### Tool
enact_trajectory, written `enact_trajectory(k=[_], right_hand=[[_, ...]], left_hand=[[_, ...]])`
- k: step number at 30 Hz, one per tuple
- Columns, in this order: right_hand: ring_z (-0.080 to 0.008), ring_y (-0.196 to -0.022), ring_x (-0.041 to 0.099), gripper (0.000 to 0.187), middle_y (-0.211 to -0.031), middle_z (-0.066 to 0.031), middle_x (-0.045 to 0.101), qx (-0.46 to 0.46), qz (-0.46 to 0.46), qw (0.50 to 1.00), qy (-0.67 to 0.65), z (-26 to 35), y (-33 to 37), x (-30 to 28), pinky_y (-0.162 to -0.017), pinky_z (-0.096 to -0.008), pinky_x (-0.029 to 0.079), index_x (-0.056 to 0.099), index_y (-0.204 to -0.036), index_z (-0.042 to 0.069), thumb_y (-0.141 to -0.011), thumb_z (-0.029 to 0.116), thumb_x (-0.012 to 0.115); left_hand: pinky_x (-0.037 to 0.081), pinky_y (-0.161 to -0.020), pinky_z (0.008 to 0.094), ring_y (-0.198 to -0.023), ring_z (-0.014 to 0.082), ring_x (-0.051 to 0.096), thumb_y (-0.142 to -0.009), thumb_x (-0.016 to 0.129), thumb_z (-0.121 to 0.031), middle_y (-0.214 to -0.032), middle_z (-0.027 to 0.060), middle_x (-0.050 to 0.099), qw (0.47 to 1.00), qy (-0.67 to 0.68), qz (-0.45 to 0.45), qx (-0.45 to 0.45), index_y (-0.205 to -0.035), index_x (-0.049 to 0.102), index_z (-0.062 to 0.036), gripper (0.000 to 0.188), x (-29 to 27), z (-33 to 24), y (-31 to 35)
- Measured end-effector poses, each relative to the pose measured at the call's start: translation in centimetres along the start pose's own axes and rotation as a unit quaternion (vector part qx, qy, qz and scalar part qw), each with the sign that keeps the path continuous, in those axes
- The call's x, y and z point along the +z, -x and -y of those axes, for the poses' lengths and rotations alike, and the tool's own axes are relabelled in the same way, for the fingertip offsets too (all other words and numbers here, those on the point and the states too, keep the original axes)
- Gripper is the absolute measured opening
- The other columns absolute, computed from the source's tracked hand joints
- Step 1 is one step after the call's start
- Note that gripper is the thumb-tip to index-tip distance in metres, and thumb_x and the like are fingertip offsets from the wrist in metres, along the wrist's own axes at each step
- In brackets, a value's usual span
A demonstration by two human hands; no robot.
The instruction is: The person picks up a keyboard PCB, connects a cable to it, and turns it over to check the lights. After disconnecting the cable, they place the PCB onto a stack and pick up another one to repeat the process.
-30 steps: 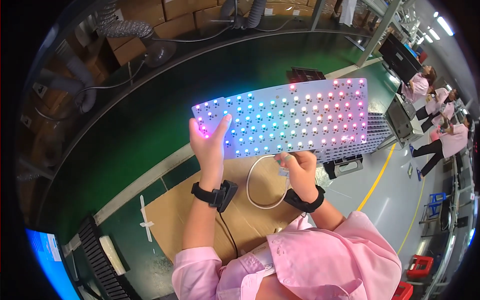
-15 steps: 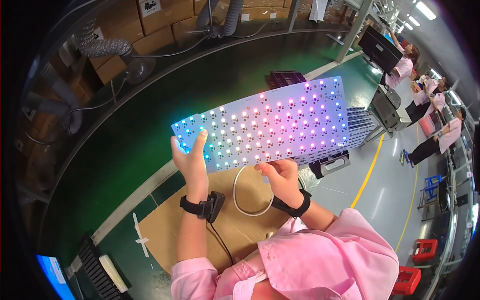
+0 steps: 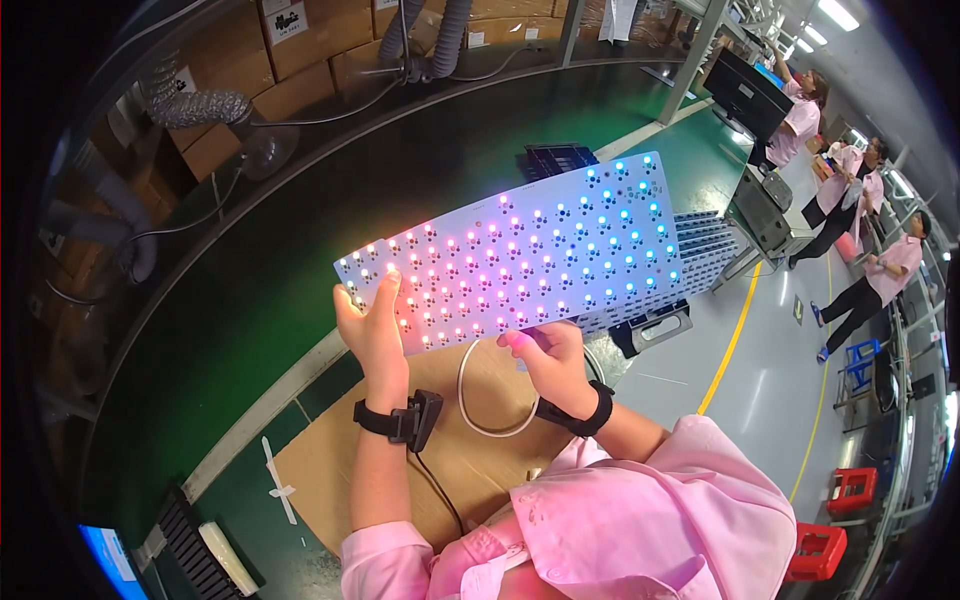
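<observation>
A white keyboard circuit board (image 3: 545, 245) with rows of lit coloured LEDs is held up in front of me, tilted with its right end higher. My left hand (image 3: 372, 325) grips its lower left corner, thumb lying on the front face. At the middle of the lower edge, my right hand (image 3: 553, 362) pinches the board, or possibly the cable there, with fingers partly hidden behind it. A white cable (image 3: 462, 395) loops below the board. The LEDs glow orange and pink on the left, blue on the right.
Brown cardboard (image 3: 330, 455) lies on the green bench (image 3: 250, 330) beneath my arms. More boards (image 3: 705, 245) are stacked behind at right, near a black tray (image 3: 655, 328). Flexible ducts (image 3: 200, 105) hang at far left. Several people in pink stand along the right aisle.
The LED colours have shifted from blue, green and pink to orange and pink on the left and blue on the right. The board and both hands have moved slightly left.
</observation>
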State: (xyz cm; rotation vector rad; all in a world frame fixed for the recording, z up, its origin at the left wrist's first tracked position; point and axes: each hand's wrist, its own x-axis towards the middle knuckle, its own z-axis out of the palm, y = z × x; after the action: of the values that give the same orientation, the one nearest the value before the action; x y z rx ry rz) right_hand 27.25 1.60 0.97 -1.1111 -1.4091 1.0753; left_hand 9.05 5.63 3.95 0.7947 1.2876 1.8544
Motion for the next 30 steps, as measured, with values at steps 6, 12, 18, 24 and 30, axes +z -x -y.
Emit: enact_trajectory(k=[6,12,18,24,30], right_hand=[[-0.0057,-0.06,0.054,0.012,-0.072,-0.0041,0.064,-0.011,0.001,1.0,0.013,0.0,0.0,-0.1,-0.052,-0.0194,0.043,0.063,-0.077,-0.004,-0.08,0.006,0.057],[-0.0051,-0.06,0.054,0.013,-0.071,-0.0035,0.063,-0.012,0.004,1.0,0.026,0.3,0.1,0.1,-0.051,-0.0196,0.043,0.062,-0.075,-0.004,-0.08,0.006,0.056],[-0.0053,-0.06,0.054,0.013,-0.071,-0.0034,0.063,0.001,0.002,1.0,0.025,0.2,0.2,0.0,-0.051,-0.0195,0.044,0.062,-0.075,-0.004,-0.08,0.006,0.055],[-0.0061,-0.062,0.053,0.012,-0.074,-0.0044,0.062,0.009,0.004,1.0,-0.003,-0.1,0.2,0.0,-0.053,-0.0202,0.044,0.06,-0.079,-0.004,-0.081,0.006,0.053],[-0.0073,-0.064,0.051,0.012,-0.076,-0.0052,0.061,0.004,0.02,1.0,-0.005,-0.5,0.0,-0.3,-0.056,-0.0215,0.043,0.058,-0.083,-0.004,-0.083,0.006,0.051]], left_hand=[[0.038,-0.069,0.0205,-0.073,0.0044,0.046,-0.078,0.064,-0.013,-0.081,-0.0015,0.05,1.0,0.015,0.009,0.011,-0.082,0.045,-0.008,0.02,-0.1,0.4,-0.2],[0.039,-0.071,0.0206,-0.073,0.0046,0.046,-0.078,0.065,-0.013,-0.081,-0.0016,0.05,1.0,0.007,0.006,0.01,-0.082,0.045,-0.0079,0.021,-0.2,0.7,-0.3],[0.04,-0.074,0.0222,-0.077,0.0062,0.05,-0.079,0.064,-0.011,-0.085,-0.0001,0.054,0.999,0.029,0.018,0.012,-0.086,0.048,-0.0072,0.018,-0.4,0.8,-0.1],[0.041,-0.075,0.0235,-0.08,0.0078,0.052,-0.079,0.063,-0.01,-0.088,0.0015,0.056,0.999,0.034,0.022,0.015,-0.089,0.049,-0.0062,0.018,-0.6,1.2,-0.1],[0.041,-0.075,0.0232,-0.079,0.0078,0.051,-0.077,0.065,-0.007,-0.088,0.0021,0.056,0.998,0.051,0.022,0.01,-0.09,0.049,-0.005,0.021,-0.9,1.4,-0.3]])
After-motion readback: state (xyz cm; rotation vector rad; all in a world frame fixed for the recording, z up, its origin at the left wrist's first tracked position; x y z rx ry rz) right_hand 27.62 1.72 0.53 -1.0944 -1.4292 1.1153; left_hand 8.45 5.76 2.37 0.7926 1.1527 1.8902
